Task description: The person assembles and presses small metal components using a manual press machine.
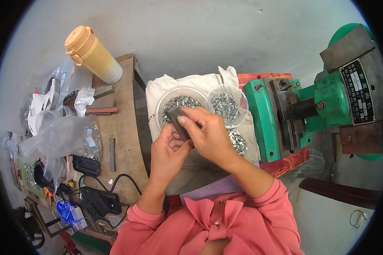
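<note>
A dark grey, flat-sided bar (pixel 177 124) is held at a slant in front of my chest, over the near side of a clear round tub. My right hand (pixel 209 135) grips it from the right, the thumb pressed along its face. Below, my left hand (pixel 169 146) has its fingers curled around the bar's lower part, thumb close to the right hand. Small shiny metal pieces (pixel 181 102) fill the bottom of the round tub (pixel 159 102). Beside it a smaller clear tub (pixel 245 98) holds similar pieces (pixel 224 106). More metal pieces (pixel 237 142) lie near my right wrist.
A cream cloth (pixel 157 88) lies under the tubs. Close on the right stands a green hand press (pixel 261 123). To the left, a wooden table (pixel 127 127) carries a yellow bottle (pixel 93 55), plastic bags (pixel 64 138), a ridged metal strip (pixel 112 154) and a black cabled device (pixel 100 202).
</note>
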{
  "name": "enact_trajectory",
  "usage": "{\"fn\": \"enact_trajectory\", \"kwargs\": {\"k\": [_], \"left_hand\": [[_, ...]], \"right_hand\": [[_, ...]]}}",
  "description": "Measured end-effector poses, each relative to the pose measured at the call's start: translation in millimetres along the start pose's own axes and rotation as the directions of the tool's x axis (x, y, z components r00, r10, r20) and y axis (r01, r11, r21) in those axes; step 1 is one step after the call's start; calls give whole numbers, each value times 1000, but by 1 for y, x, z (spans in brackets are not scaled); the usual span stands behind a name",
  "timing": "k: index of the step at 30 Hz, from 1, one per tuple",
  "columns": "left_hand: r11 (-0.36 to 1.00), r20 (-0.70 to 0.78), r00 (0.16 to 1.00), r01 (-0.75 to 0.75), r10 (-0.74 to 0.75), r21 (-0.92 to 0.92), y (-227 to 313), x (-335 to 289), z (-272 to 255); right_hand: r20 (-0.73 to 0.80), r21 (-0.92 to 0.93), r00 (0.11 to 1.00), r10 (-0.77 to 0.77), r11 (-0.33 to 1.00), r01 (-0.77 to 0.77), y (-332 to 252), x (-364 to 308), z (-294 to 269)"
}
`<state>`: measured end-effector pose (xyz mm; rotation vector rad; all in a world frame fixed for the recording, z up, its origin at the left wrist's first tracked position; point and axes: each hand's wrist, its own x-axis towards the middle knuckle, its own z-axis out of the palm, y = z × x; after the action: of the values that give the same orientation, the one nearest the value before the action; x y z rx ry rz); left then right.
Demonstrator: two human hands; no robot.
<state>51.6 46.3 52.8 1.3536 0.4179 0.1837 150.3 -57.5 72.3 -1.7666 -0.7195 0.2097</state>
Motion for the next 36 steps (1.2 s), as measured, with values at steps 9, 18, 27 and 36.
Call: {"fn": "enact_trajectory", "kwargs": {"k": [9, 18, 27, 36], "left_hand": [[991, -25, 1000, -4, 1, -132, 2, 4, 2], [980, -2, 1000, -24, 24, -199, -3, 10, -4], [966, -84, 993, 61, -85, -253, 10, 12, 5], [928, -131, 991, -19, -32, -372, -2, 18, 0]], "right_hand": [[102, 301, 964, 246, 916, -266, 16, 8, -13], [141, -171, 989, -33, 984, 57, -13, 1, -13], [142, 69, 956, 256, 961, -267, 8, 2, -26], [105, -245, 971, -215, 940, 235, -7, -12, -16]]}}
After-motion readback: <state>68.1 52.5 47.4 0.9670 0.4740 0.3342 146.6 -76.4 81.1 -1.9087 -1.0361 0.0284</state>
